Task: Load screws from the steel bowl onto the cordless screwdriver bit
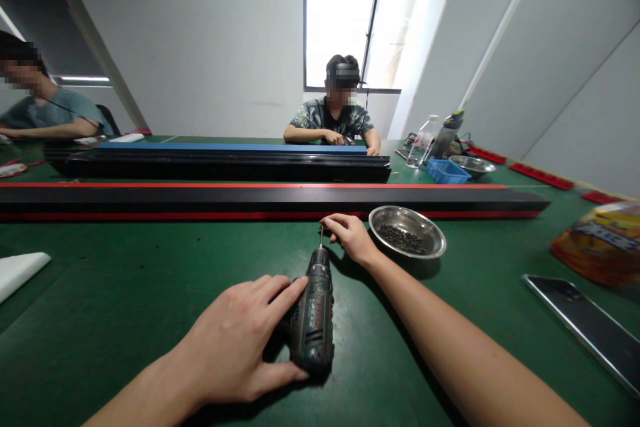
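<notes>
Drill point(315, 327) is ctr of the green desk point(150, 253), bit point(321, 237) to 12 o'clock. L grip point(245, 330), at its 9, curls round the body, index toward the collar, thumb at rear, 6. R grip point(351, 238), at 1, has fingertips bunched by the bit tip; can't tell if pinching a sm. part. Bowl point(439, 250) w/ dark pcs point(401, 239) at R grip's 3. Drill's prob. hvy, rigid, sturdy; best held by body/handle, thin bit w/ fingertips only.
</notes>
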Tool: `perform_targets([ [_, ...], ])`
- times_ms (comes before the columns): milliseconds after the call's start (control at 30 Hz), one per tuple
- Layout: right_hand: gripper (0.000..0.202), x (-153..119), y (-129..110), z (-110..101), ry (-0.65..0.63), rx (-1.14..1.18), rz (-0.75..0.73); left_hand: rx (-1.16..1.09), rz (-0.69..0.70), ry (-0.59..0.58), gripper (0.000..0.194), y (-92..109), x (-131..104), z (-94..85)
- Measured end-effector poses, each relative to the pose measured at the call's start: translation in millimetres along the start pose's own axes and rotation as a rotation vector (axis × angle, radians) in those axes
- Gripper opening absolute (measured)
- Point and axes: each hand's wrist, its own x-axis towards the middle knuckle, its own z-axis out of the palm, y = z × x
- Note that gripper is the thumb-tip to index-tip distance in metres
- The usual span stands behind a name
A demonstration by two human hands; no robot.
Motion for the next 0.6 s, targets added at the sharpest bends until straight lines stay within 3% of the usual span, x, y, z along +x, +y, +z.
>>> perform_targets([
  [600, 0.036, 1.2, 2.1, 0.3, -0.007, 0.012, -0.008, -0.003, -0.006, -0.012, 0.096, 0.4, 1.4, -1.7],
])
